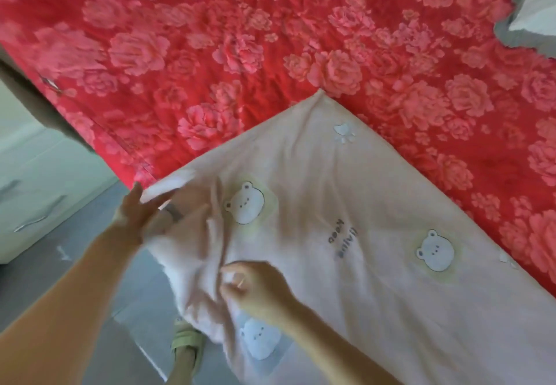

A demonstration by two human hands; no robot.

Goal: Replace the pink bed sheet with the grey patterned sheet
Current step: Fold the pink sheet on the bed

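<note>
Pink bed sheet (346,192) pinched w/ right hand (255,290), left hand (140,214) touching edge.

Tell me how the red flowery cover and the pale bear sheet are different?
The red flowery cover has big roses; the pale bear sheet has little bear faces. The red flowery cover lies spread flat, while the pale bear sheet is bunched where the right hand pinches it. Both are patterned cloth.
</note>
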